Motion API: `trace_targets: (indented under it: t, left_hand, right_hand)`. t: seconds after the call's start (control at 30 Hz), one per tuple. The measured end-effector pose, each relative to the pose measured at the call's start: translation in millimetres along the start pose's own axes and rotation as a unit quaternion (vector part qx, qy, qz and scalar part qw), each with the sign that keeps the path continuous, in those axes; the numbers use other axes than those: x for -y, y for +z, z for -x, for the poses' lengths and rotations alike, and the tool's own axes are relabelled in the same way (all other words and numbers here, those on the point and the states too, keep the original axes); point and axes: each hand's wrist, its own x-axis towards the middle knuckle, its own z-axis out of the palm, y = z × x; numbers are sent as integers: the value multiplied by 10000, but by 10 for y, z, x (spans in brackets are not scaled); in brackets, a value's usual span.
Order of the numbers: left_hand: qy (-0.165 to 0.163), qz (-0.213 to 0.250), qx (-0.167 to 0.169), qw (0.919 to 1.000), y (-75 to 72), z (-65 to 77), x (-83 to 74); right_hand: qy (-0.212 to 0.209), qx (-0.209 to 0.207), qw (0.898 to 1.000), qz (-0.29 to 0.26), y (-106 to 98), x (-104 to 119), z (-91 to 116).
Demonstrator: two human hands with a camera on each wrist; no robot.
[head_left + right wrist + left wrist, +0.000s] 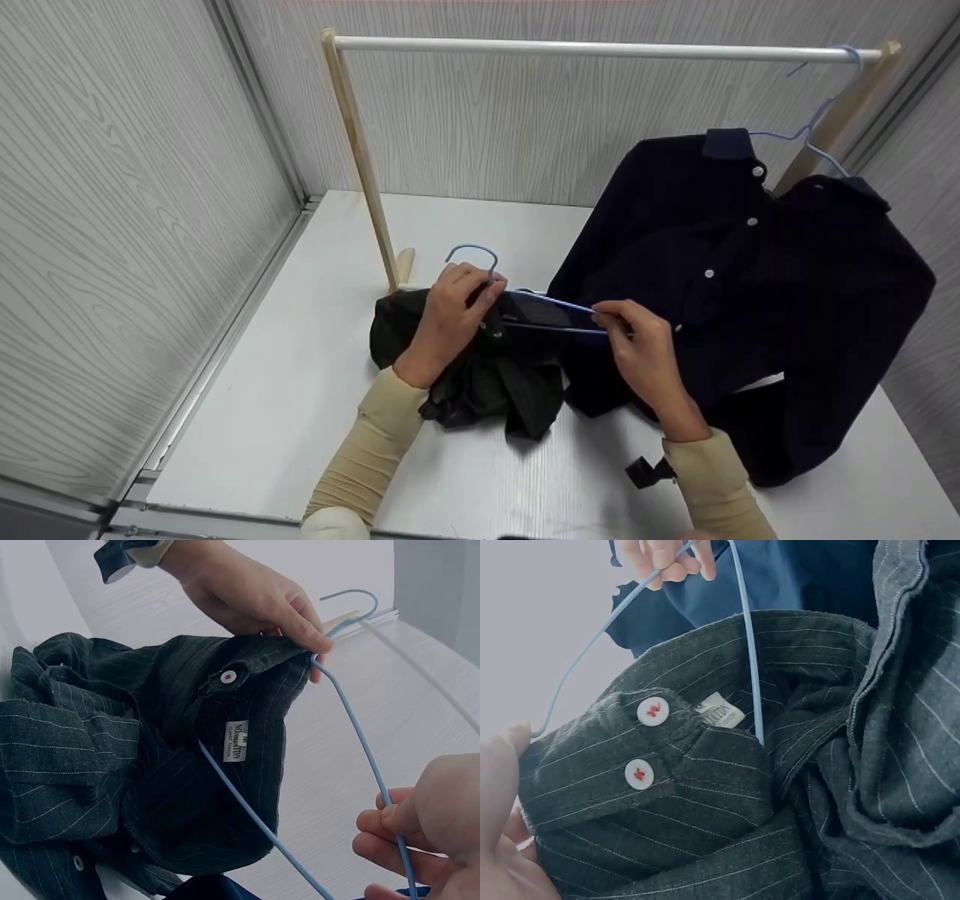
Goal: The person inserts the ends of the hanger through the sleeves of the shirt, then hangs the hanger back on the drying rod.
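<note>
A blue wire hanger (555,301) lies across between my hands, its hook free above the left one. With my left hand (452,315) I grip the hanger's neck together with the collar edge of a dark pinstriped shirt (487,390). My right hand (645,349) pinches one arm of the hanger, outside the shirt. The hanger's lower bar (255,816) runs into the collar opening, beside a white label (235,741). White buttons with red thread (653,711) show close up in the left wrist view. The shirt's lower part is bunched on the table.
A rack with a white rail (600,49) and wooden legs (360,157) stands on the white table (262,420). At its right end, a navy shirt (675,225) hangs from another blue hanger (814,127), close to my right hand. Panelled walls enclose the table.
</note>
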Motion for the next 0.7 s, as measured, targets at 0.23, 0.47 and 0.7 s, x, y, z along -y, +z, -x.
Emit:
trace_targets:
  t: [0.23, 0.47, 0.7]
  left_hand:
    - [49, -167, -202, 9996, 7, -12, 9]
    - [75, -74, -493, 9987, -25, -31, 44]
    - [66, -119, -567, 9983, -51, -45, 47]
  right_hand:
    - [288, -277, 9992, 6, -30, 133, 13]
    - [1358, -433, 9887, -469, -78, 91, 102]
    - [2320, -216, 9648, -1219, 38, -217, 238]
